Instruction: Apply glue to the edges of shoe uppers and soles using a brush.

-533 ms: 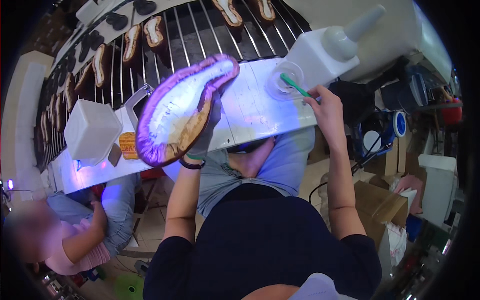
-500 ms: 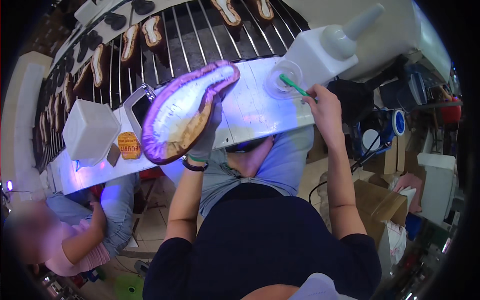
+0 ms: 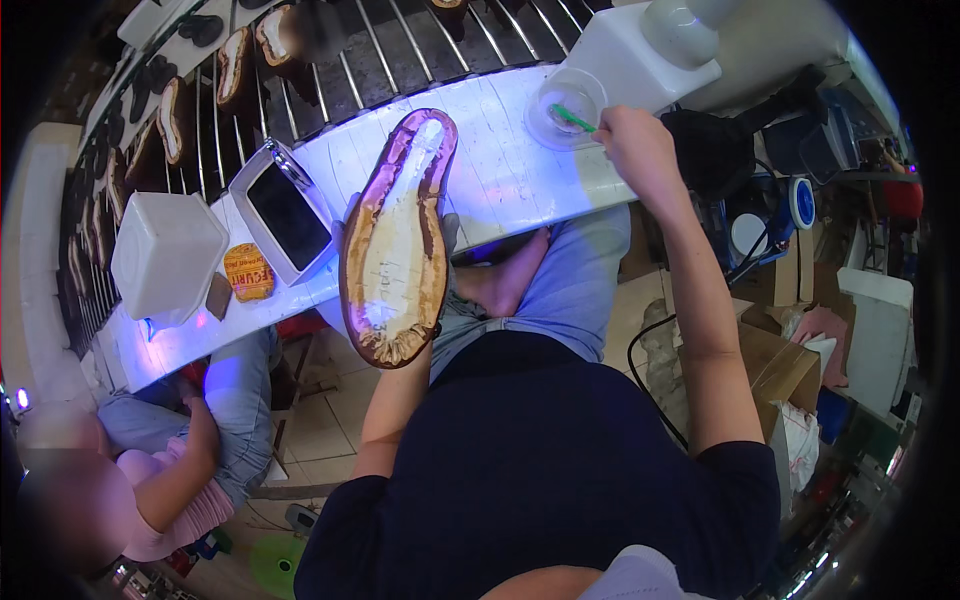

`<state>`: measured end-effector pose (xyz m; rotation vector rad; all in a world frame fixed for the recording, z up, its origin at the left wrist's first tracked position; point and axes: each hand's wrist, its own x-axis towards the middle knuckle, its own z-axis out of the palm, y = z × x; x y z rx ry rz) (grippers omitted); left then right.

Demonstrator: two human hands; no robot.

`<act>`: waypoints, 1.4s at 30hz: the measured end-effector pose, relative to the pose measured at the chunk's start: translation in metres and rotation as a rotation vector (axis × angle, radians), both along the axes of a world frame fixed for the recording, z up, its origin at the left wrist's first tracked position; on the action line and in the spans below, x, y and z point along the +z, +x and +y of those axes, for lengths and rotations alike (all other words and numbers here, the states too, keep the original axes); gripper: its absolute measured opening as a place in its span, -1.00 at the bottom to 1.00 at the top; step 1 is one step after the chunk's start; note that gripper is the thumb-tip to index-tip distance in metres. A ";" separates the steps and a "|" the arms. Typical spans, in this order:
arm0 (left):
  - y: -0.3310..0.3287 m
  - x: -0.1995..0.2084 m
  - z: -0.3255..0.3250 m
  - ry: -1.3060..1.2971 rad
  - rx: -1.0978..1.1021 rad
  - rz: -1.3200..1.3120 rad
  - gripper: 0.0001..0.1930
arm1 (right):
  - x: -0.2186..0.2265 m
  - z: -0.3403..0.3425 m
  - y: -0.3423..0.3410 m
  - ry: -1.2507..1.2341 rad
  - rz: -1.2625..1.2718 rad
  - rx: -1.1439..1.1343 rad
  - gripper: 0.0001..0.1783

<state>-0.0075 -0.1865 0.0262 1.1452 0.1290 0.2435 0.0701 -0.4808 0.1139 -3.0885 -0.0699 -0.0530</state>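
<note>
Your left hand (image 3: 449,232) is behind the shoe (image 3: 395,250), and most of it is hidden by this shoe; its fingers show a little at both side edges, and they are closed around it. The shoe is turned with its underside up toward you, the narrower end pointing away and the gathered brown end near your left wrist. It is held over the near edge of the white worktop (image 3: 490,150), in front of your lap. On the pale middle of the underside there are whiter, shiny patches, at the far end and also near the gathered end. Your right hand (image 3: 640,148) is pinching a thin green tool (image 3: 573,119), with the fingers closed on its near end; the other end is inside the clear cup (image 3: 545,130), but I cannot tell if it touches the bottom. Just beside the cup is a large white bottle (image 3: 640,60). To the left of the shoe there is a white tray (image 3: 312,265) with dark inside, then a round yellow-orange piece (image 3: 249,272), a small brown block (image 3: 218,297) and a white container (image 3: 168,255). Behind the worktop, more brown shoes (image 3: 234,65) are on a metal rack (image 3: 378,48). At your left, a co-worker (image 3: 175,490) is sitting.
</note>
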 end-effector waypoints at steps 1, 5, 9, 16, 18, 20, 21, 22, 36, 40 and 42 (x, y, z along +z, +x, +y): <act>0.000 0.006 0.001 -0.128 -0.013 0.041 -0.51 | 0.000 -0.007 0.001 0.148 0.012 -0.030 -0.85; -0.004 0.022 0.005 -0.644 -0.062 0.196 -0.52 | -0.026 -0.030 -0.013 0.970 0.133 -0.231 -0.78; -0.009 -0.002 0.012 -0.688 -0.209 0.090 -0.53 | -0.049 -0.019 -0.030 1.302 0.037 -0.339 -0.83; -0.006 0.035 -0.027 -0.304 0.027 -0.251 -0.33 | -0.027 0.001 -0.010 1.695 0.182 -0.247 -0.79; -0.006 0.036 -0.035 0.131 0.131 -0.339 -0.24 | -0.007 0.020 -0.005 1.754 0.206 -0.215 -0.75; -0.006 0.037 -0.041 0.564 0.228 -0.402 -0.14 | 0.017 0.042 -0.014 1.577 0.231 -0.017 -0.74; -0.006 0.037 -0.041 0.785 0.276 -0.423 -0.09 | 0.024 0.055 -0.024 1.519 0.227 -0.005 -0.74; -0.006 0.037 -0.041 1.006 0.320 -0.439 -0.04 | 0.038 0.068 -0.035 1.372 0.225 0.047 -0.76; 0.000 -0.022 -0.040 1.064 0.403 -0.528 -0.09 | 0.021 0.093 -0.079 1.077 -0.031 0.221 -0.85; 0.000 -0.024 -0.038 1.039 0.390 -0.537 -0.10 | 0.008 0.091 -0.057 0.977 -0.022 0.131 -0.89; 0.000 -0.025 -0.039 1.027 0.382 -0.540 -0.10 | -0.001 0.089 -0.044 0.964 -0.049 0.121 -0.90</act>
